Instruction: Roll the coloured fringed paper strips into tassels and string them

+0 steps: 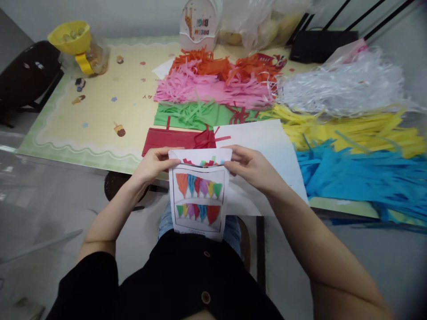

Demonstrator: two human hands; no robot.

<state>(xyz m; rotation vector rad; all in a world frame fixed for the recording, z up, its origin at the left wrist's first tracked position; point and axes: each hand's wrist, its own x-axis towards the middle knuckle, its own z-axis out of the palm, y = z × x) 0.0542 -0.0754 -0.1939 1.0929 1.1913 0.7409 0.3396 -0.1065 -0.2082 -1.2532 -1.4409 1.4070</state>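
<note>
Between my two hands hangs a white printed sheet [198,222], upright at the table's front edge, with rows of coloured tassel shapes pictured on it. Its upper part looks folded, and bits of colour show behind the fold. My left hand [160,163] pinches the upper left corner, while my right hand [248,166] pinches the upper right one. Beneath my right forearm lies a larger sheet of white paper [267,155]. Just past the held sheet is a stack of dark red paper [170,138] with loose cut strips.
Fringed paper lies in bundles: orange [210,64], pink [216,89], green [190,114], yellow [350,131], blue [360,175] and shiny white [343,86]. A yellow-topped container [71,38] stands back left on the patterned table [100,115]. A black router [322,44] stands at the back right.
</note>
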